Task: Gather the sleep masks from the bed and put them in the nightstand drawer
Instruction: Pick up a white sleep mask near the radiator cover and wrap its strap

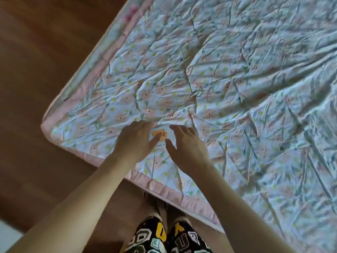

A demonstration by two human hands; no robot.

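Note:
A white sleep mask (pixel 165 136) with an orange picture and small lettering lies on the flowered quilt (pixel 237 79) near the bed's corner. My left hand (pixel 135 143) rests on its left side, thumb over the print. My right hand (pixel 187 145) covers its right side with fingers spread. Most of the mask is hidden under both hands; I cannot tell whether either hand grips it. No nightstand or drawer is in view.
The quilt has a pink border (pixel 164 187) along the near edge and hangs over the bed corner (pixel 45 125). Brown wooden floor (pixel 36 70) lies to the left and in front. My legs in patterned shorts (pixel 164 238) stand against the bed edge.

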